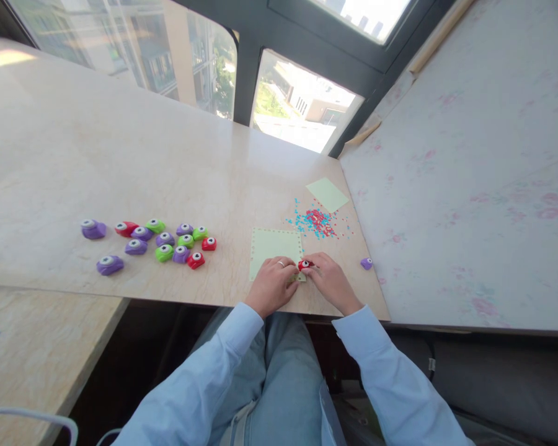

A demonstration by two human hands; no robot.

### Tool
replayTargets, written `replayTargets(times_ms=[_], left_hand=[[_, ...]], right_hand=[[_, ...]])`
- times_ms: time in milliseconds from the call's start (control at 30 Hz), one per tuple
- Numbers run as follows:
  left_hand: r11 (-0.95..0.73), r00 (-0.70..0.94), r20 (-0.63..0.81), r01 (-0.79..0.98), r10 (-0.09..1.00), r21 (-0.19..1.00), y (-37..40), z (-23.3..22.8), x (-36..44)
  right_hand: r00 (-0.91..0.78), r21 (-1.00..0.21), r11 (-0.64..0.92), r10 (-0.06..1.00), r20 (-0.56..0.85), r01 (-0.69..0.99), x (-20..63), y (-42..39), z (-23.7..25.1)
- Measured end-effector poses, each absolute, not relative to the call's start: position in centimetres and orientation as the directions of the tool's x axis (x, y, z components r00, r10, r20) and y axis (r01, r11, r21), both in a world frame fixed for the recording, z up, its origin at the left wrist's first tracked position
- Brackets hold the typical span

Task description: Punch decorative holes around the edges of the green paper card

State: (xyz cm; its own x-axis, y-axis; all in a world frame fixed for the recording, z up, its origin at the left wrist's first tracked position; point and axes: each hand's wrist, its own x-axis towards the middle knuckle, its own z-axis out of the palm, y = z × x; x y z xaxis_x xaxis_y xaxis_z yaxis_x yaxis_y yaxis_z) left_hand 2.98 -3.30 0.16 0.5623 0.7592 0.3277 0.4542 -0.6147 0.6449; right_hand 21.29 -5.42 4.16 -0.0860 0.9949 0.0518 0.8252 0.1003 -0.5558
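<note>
A pale green sheet of paper (272, 243) lies near the table's front edge, with small holes punched along its left, top and right borders. At its lower right edge sits a small red craft punch (304, 264), gripped in the bent fingers of my right hand (328, 279). My left hand (275, 282), a ring on one finger, covers the sheet's lower part and pinches it close beside the punch. The fingertips of both hands nearly meet, and the paper's contact with the punch is partly hidden.
Red and blue paper bits (317, 222) are scattered beyond the sheet, near another pale green paper (328, 194). Several purple, green and red punches (165, 239) stand in a group at left. One purple punch (366, 263) rests by the wallpapered wall (469, 204). A window (302, 102) lies behind.
</note>
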Motion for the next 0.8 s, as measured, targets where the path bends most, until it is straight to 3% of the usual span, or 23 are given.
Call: replayTargets(times_ms=[167,367,533,800], left_hand=[[-0.616,0.569,0.326,0.446,0.755,0.649,-3.3,0.1,3.0],[-0.602,0.546,0.331,0.448,0.769,0.661,-3.4,0.0,3.1],[-0.608,0.545,0.339,0.445,0.766,0.658,-3.4,0.0,3.1],[-0.641,0.541,0.364,0.516,0.758,0.568,-3.6,-0.3,3.2]], right_hand=[[-0.038,-0.670,0.026,0.999,-0.003,0.742,21.6,-4.9,4.5],[-0.152,-0.625,0.068,0.985,-0.083,0.778,22.1,-5.1,5.5],[-0.135,-0.600,0.083,0.990,-0.043,0.796,22.1,-5.3,5.0],[-0.248,-0.382,0.206,0.967,-0.062,0.901,21.5,-4.7,5.0]])
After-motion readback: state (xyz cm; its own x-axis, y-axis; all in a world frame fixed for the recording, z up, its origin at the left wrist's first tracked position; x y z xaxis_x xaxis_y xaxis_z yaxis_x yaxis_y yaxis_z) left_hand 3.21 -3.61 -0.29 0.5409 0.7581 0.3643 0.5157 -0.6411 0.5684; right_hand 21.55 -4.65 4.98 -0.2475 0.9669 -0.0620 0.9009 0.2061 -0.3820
